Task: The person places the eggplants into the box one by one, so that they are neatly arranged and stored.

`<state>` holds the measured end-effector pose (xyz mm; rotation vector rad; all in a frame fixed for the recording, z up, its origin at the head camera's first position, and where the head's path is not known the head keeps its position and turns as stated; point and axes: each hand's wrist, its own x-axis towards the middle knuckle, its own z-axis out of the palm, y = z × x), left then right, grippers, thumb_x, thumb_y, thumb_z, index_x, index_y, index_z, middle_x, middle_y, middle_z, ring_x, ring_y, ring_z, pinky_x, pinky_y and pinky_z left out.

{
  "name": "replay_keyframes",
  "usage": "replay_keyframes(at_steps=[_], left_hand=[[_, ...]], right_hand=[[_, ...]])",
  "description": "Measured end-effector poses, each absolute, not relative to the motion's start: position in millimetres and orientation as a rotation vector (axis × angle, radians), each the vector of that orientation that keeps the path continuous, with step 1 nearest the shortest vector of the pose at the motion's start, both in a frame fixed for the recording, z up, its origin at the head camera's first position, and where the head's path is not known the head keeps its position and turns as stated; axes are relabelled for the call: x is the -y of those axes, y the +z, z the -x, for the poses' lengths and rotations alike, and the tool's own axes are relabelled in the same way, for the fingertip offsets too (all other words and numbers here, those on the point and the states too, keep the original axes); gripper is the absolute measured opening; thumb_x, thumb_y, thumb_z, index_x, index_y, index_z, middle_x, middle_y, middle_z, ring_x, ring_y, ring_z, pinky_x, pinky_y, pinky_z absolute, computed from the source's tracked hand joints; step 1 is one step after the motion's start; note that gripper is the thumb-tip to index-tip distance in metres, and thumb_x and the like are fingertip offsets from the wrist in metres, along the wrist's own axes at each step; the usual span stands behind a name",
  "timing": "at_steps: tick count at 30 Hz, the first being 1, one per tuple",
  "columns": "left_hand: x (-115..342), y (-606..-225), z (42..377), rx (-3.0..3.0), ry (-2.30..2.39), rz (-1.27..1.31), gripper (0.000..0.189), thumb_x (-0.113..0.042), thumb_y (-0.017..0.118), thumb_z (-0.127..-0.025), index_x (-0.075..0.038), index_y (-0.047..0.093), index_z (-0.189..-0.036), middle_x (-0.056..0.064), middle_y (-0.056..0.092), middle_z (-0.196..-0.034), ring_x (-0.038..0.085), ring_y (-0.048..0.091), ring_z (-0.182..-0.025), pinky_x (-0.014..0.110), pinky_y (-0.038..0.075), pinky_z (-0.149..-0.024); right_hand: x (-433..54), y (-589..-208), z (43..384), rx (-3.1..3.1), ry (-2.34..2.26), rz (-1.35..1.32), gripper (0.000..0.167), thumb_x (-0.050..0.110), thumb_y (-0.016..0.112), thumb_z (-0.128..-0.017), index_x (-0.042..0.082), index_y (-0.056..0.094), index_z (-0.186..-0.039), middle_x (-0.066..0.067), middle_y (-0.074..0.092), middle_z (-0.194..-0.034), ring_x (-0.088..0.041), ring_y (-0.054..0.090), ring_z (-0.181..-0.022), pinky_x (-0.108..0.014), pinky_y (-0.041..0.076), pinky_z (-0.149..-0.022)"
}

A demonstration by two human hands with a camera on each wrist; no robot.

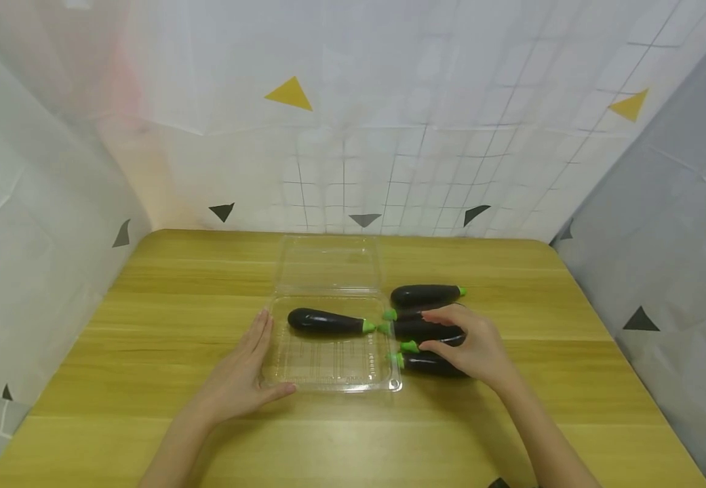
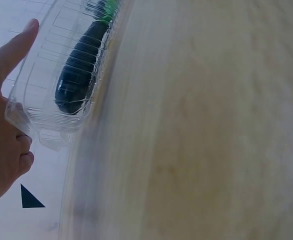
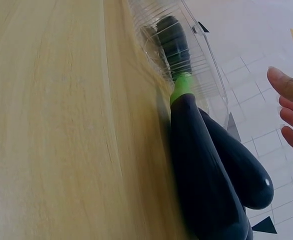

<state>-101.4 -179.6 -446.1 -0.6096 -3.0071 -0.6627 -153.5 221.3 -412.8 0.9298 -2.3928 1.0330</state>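
Note:
A clear plastic clamshell box [image 1: 328,366] sits on the table with its lid raised at the back. Inside lies one dark eggplant [image 1: 325,321], its green stem end pointing right. My left hand [image 1: 237,379] rests against the box's front left corner, fingers straight along the left side and thumb at the front edge. Several more eggplants [image 1: 432,364] lie close together just right of the box, some stem ends overlapping its right rim in the head view. Over these hovers my right hand [image 1: 475,342], thumb and fingers spread apart with nothing between them; it partly hides the eggplants.
The wooden table [image 1: 175,325] extends to both sides and in front of the box. White sheeting [image 1: 353,169] with grid lines and coloured triangles stands behind the table and along both sides. A small dark object [image 1: 499,483] shows at the bottom edge near the right forearm.

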Motion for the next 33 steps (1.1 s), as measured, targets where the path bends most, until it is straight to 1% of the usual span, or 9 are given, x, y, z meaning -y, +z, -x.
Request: replay_keyframes(at_steps=[5,9,12,18,21,27,33], left_hand=[[179,-446,101,3.007,-0.664,0.607,0.116,-0.065,0.065,-0.079,0.000,0.003,-0.153,0.015,-0.004,-0.160,0.033,0.007,-0.145,0.048,0.022,-0.113],[179,-446,101,3.006,-0.663,0.605,0.116,-0.065,0.065,-0.079,0.000,0.004,-0.153,0.014,-0.004,-0.160,0.033,0.007,-0.145,0.047,0.022,-0.113],[179,-446,101,3.003,-0.654,0.611,0.116,-0.066,0.065,-0.079,0.001,0.005,-0.153,0.014,-0.004,-0.160,0.032,0.007,-0.145,0.047,0.022,-0.114],[178,-449,101,3.000,-0.658,0.618,0.116,-0.066,0.065,-0.079,0.001,0.004,-0.153,0.015,-0.004,-0.160,0.031,0.006,-0.145,0.047,0.021,-0.114],[178,-451,101,2.998,-0.654,0.620,0.117,-0.066,0.064,-0.079,0.001,0.003,-0.153,0.016,-0.004,-0.160,0.032,0.006,-0.145,0.047,0.021,-0.113],[179,-450,101,2.995,-0.652,0.617,0.116,-0.066,0.065,-0.079,0.001,0.004,-0.153,0.015,-0.003,-0.160,0.032,0.008,-0.145,0.047,0.022,-0.113],[179,-448,100,2.997,-0.662,0.611,0.116,-0.065,0.065,-0.079,0.001,0.004,-0.153,0.014,-0.004,-0.161,0.032,0.007,-0.145,0.047,0.022,-0.113]], right_hand=[[-224,-410,151,2.413,1.058,-0.920,0.053,0.013,0.091,-0.060,0.012,0.071,-0.109,0.002,0.070,-0.106,-0.015,0.067,-0.094,-0.015,0.050,-0.084],[-227,-410,151,2.421,1.045,-0.915,0.053,0.013,0.091,-0.061,0.013,0.070,-0.110,0.000,0.071,-0.106,-0.020,0.067,-0.093,-0.015,0.050,-0.083],[-229,-412,151,2.421,1.034,-0.914,0.053,0.013,0.091,-0.061,0.013,0.070,-0.110,-0.002,0.071,-0.105,-0.022,0.067,-0.092,-0.014,0.050,-0.082],[-233,-414,150,2.430,1.035,-0.870,0.051,0.012,0.091,-0.060,0.014,0.072,-0.108,0.000,0.071,-0.102,-0.022,0.068,-0.088,-0.011,0.049,-0.081],[-235,-415,148,2.434,1.051,-0.854,0.051,0.010,0.091,-0.060,0.014,0.072,-0.107,0.000,0.071,-0.102,-0.024,0.068,-0.087,-0.012,0.049,-0.081],[-238,-413,147,2.443,1.051,-0.835,0.051,0.012,0.091,-0.060,0.016,0.072,-0.107,-0.001,0.072,-0.101,-0.017,0.068,-0.088,-0.011,0.049,-0.081],[-240,-413,147,2.441,1.031,-0.846,0.049,0.012,0.091,-0.061,0.015,0.072,-0.106,-0.001,0.071,-0.100,-0.019,0.068,-0.087,-0.011,0.048,-0.081]])
